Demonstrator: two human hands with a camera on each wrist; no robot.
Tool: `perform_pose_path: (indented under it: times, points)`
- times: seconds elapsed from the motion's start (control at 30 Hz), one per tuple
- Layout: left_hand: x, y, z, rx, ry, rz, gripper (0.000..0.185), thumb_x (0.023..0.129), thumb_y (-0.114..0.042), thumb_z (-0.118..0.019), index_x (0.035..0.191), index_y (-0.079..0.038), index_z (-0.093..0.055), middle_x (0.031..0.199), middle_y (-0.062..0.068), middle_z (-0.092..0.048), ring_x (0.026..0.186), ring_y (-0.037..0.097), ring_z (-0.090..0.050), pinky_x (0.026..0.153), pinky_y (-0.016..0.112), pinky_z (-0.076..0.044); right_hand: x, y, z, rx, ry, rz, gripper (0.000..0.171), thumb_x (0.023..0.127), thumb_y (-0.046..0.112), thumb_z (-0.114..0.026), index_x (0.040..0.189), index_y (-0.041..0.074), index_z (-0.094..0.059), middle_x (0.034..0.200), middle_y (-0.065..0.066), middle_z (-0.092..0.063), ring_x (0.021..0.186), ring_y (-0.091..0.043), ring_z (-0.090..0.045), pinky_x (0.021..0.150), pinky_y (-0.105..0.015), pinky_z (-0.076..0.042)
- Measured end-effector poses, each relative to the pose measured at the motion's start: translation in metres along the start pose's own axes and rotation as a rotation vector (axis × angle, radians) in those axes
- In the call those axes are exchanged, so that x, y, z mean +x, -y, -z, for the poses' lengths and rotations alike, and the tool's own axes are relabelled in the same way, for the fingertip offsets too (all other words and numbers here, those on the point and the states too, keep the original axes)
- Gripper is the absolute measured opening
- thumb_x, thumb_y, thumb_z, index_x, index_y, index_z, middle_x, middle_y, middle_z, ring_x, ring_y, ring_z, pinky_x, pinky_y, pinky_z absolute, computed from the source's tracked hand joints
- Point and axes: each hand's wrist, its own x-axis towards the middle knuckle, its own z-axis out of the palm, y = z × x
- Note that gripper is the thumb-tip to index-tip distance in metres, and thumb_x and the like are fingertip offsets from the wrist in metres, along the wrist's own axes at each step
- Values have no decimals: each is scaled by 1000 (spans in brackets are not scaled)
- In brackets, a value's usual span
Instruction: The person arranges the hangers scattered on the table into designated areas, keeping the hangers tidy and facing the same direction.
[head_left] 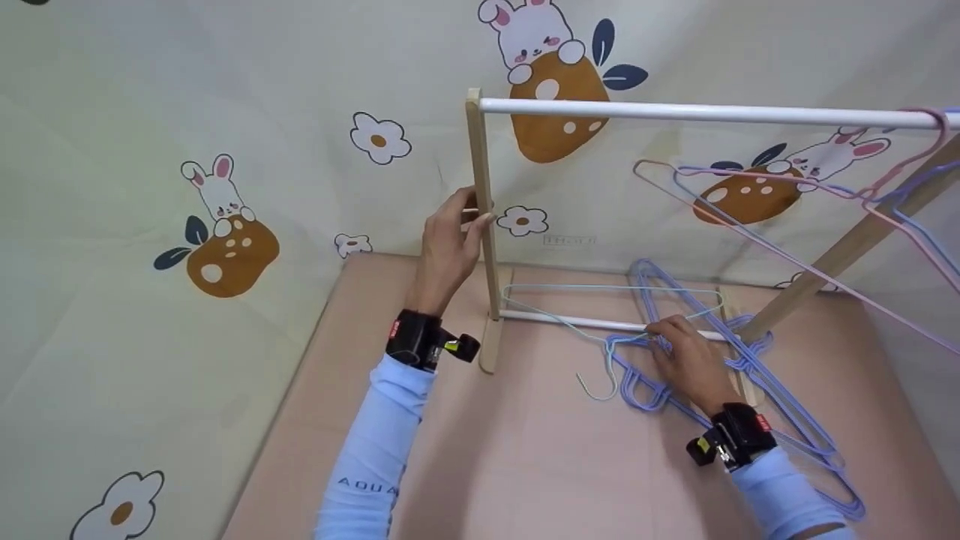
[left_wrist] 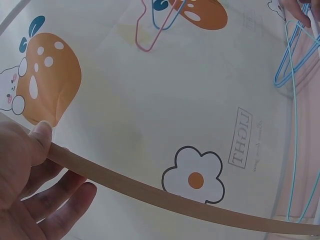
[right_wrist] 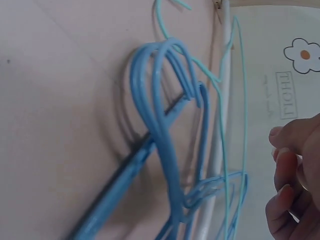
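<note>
A small clothes rack has a wooden upright post [head_left: 482,225] and a white top rail [head_left: 705,112]. My left hand [head_left: 448,238] grips that post partway up; the left wrist view shows my thumb [left_wrist: 41,135] pressed on the post [left_wrist: 150,192] and the fingers curled behind it. Several blue wire hangers [head_left: 720,360] lie in a pile on the pink surface by the rack's lower white rail [head_left: 570,322]. My right hand [head_left: 684,352] hovers over their necks with loosely curled fingers [right_wrist: 292,170]. Nothing shows between those fingers, just right of the blue hangers [right_wrist: 165,125].
A pale teal hanger [head_left: 600,300] lies across the lower rail beside the pile. A pink hanger [head_left: 757,232] and a blue one [head_left: 919,225] hang from the top rail's right end. A rabbit-print cloth backdrop [head_left: 187,150] walls the pink floor [head_left: 525,450] behind and on the left.
</note>
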Motion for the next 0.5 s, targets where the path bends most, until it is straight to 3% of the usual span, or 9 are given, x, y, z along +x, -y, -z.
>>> perform_pose_path:
  times: [0.5]
  points:
    - [0,2,0,1,7,8,33,94,-20,-57,123,-5,-54,104,4,-60,97,15,-60,77,19,-52,-1,-4,-22,-9,6,-37,29,77,1,-75,104,9,-67,104,-2,-57,77,-24,-61,51,-40,-50]
